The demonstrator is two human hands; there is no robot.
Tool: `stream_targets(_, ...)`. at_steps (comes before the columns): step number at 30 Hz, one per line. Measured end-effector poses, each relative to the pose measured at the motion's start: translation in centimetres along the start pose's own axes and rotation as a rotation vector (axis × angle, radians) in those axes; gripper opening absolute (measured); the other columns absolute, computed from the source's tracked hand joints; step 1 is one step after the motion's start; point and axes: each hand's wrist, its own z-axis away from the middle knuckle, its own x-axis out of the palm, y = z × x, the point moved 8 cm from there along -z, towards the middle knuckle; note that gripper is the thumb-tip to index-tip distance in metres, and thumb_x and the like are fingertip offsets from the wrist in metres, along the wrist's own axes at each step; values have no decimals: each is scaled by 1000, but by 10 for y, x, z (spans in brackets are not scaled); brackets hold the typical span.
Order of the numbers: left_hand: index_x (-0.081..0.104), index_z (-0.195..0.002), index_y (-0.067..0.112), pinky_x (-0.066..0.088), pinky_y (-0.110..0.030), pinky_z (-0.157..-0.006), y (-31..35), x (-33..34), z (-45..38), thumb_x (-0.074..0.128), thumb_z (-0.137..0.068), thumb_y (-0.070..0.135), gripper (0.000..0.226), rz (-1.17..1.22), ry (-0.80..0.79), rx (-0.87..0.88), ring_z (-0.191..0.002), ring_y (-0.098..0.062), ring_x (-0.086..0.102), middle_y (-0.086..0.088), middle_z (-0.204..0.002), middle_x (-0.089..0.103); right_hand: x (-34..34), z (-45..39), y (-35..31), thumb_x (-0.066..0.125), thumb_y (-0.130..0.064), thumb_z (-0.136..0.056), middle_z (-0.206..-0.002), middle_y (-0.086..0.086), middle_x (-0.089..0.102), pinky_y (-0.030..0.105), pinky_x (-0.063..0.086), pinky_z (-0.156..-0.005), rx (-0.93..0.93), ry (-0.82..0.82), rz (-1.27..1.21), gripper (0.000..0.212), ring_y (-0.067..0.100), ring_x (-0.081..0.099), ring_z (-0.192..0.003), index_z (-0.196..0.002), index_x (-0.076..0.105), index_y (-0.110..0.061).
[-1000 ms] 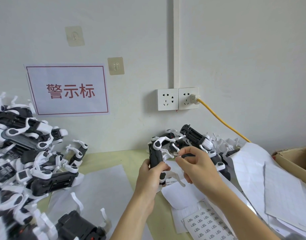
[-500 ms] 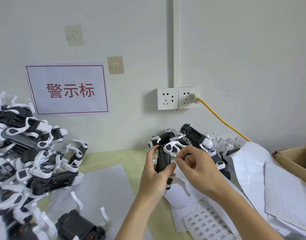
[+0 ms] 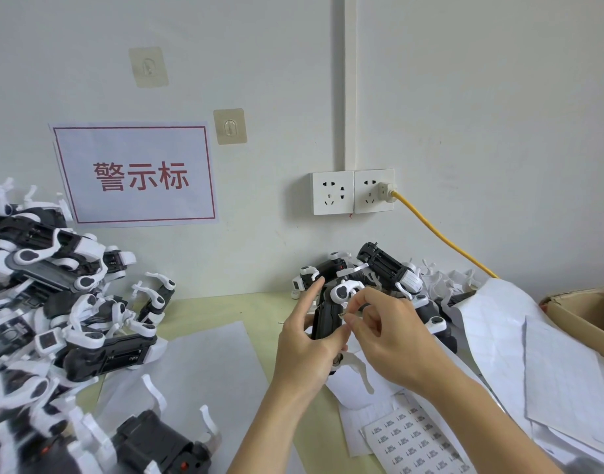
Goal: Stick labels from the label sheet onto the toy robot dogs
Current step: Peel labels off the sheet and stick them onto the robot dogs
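Toy robot dog, black body with white plastic legs (image 3: 328, 319): held upright above the pale green tabletop (image 3: 225, 309), centre of scene. Left hand (image 3: 307, 350) grips the body from the left, thumb across the front, forefinger raised beside the upper leg. Right hand (image 3: 386, 336) pinches a small printed label (image 3: 342, 314) between thumb and forefinger, the label at the dog's right flank; whether it touches yet cannot be told.

Label sheet, white backing with rows of small printed stickers (image 3: 417, 443): lying flat, near right, beneath the right forearm. Spent white backing sheets (image 3: 533, 354) lie to the right.

Unheld dogs: a heap at the left (image 3: 54, 302); a smaller cluster just behind the hands (image 3: 389, 268).

Risk, judged: the label may land crooked or fold on itself, since the white leg crowds the flank and the fingertips cover most of the sticker.
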Motion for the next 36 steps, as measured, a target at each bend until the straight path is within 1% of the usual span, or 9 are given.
stream_targets(2,56,-127,57,43,-25,-46,-1,1,0,80,-84,10,68,0,-9,3,-71,-35,69,-8,-91,72,0,0,-1,60,-19,-97,-47,-8,47,28,36,-53,-5,-4,17,16,12,42,-48,-84,57,-28)
stream_targets(7,56,-130,54,42,-25,-44,-2,2,-2,79,-85,10,67,1,-24,13,-66,-29,67,-9,-90,72,0,0,-2,60,-18,-97,-46,-13,48,28,36,-52,3,-13,48,16,11,42,-47,-84,58,-28)
stream_targets(10,57,-127,57,43,-25,-45,-2,1,-2,78,-84,8,68,8,-22,11,-66,-30,68,-12,-96,70,-1,0,-2,61,-20,-97,-48,-15,49,28,36,-52,6,-11,67,15,10,43,-48,-85,59,-28)
stream_targets(17,59,-119,62,41,-21,-43,-4,3,-2,78,-85,10,65,34,-42,8,-64,-28,66,-14,-99,68,-3,0,-3,61,-24,-97,-53,-21,52,25,32,-52,5,13,165,11,9,47,-55,-87,62,-27)
stream_targets(19,59,-119,61,41,-20,-43,-4,3,-2,78,-85,9,65,41,-47,8,-64,-27,66,-14,-99,68,-4,0,-5,61,-25,-96,-49,-14,50,24,30,-51,-8,27,193,9,11,46,-52,-87,63,-28)
stream_targets(21,59,-123,58,40,-20,-43,-5,3,-3,77,-85,7,66,50,-48,0,-63,-26,66,-16,-103,66,-6,0,-7,62,-24,-96,-43,-6,40,25,33,-51,-25,44,215,9,14,41,-48,-87,63,-27)
stream_targets(23,59,-124,57,40,-20,-43,-6,3,-3,77,-85,6,67,55,-48,-5,-63,-26,66,-16,-105,65,-8,0,-9,63,-23,-96,-43,-5,35,26,34,-51,-39,51,230,10,15,38,-46,-87,63,-27)
stream_targets(30,60,-116,61,40,-20,-42,-4,4,-2,77,-85,5,67,69,-55,-2,-62,-26,64,-12,-99,66,-8,0,-10,61,-27,-96,-46,-5,34,28,36,-52,-34,61,287,7,13,36,-48,-91,65,-28)
stream_targets(36,61,-110,66,39,-20,-42,-1,4,-1,77,-85,6,66,84,-55,1,-61,-26,62,-11,-96,66,-8,1,-12,61,-28,-96,-45,-6,32,26,32,-51,-40,76,309,7,11,35,-48,-91,66,-29)
